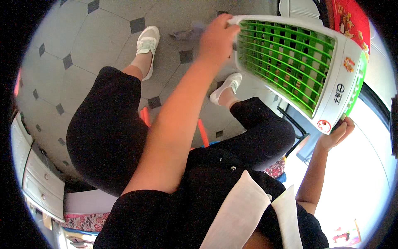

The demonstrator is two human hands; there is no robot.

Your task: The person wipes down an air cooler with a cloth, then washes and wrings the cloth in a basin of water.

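A white plastic appliance housing with a green slatted grille, which bears stickers and writing, is held up at the upper right. My left hand grips its near-left upper corner, slightly blurred. At the lower right corner, by a bright green strip, the fingers of my right hand are closed on the housing. Part of the right hand's grip is hidden behind the edge. Below the housing is the grey tiled floor, and my legs are spread apart.
White shoes are on the floor. Orange-red bars show between my legs. A white drawer cabinet stands at lower left beside floral fabric. A red patterned item is behind the housing. Strong light glares at right.
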